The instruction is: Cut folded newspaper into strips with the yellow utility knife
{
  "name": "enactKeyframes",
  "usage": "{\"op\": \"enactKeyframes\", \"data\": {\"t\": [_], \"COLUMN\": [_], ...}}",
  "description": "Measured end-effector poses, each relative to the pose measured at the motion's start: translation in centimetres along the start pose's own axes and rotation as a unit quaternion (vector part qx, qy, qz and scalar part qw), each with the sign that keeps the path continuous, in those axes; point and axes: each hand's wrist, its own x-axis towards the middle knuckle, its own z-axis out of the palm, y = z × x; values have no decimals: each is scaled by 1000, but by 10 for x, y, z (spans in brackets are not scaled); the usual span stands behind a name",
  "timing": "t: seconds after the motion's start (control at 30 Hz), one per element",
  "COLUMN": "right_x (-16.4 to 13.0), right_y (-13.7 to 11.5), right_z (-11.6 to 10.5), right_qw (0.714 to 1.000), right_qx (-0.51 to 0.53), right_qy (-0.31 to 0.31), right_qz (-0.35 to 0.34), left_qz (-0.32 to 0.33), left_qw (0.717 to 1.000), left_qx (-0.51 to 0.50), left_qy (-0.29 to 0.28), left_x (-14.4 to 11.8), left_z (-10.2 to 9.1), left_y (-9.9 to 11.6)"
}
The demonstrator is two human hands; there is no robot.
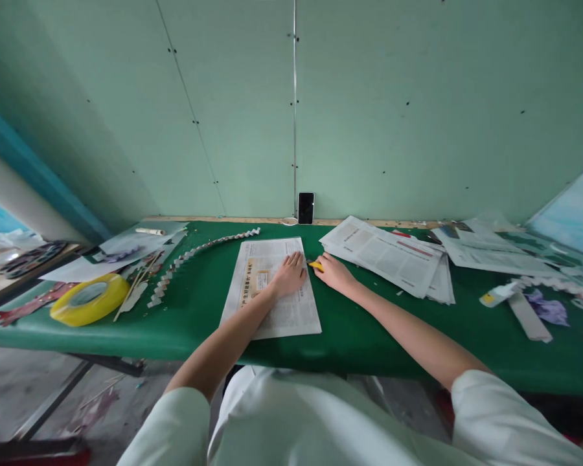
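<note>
My left hand (290,273) lies flat on a folded newspaper (291,317), its fingers stretched toward the far edge. The sheets sit on the green table (350,323) in front of me. My right hand (334,273) is closed around a small yellow tool, which looks like a utility knife (315,265). Only its yellow end shows, pointing left at the newspaper's right edge; the rest is hidden in the fingers. Just right of this hand is a stack of newspaper sheets (383,252).
A phone (306,208) leans on the wall. At left are a folded paper chain (175,265), a yellow tape roll (90,299) and thin sticks (138,285). At right lie a glue bottle (498,294), a grey strip (529,316) and crumpled purple paper (548,307).
</note>
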Motion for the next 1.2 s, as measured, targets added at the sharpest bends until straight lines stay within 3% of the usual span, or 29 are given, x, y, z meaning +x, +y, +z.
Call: {"op": "enactKeyframes", "data": {"t": [1.2], "right_x": [20], "right_y": [-3], "right_z": [2], "right_qw": [1000], "right_qx": [-25], "right_qy": [1], "right_qz": [16], "left_qz": [-5], "left_qw": [1000], "left_qx": [-5], "left_qy": [-13], "left_x": [-4], "left_z": [-10], "left_y": [7]}}
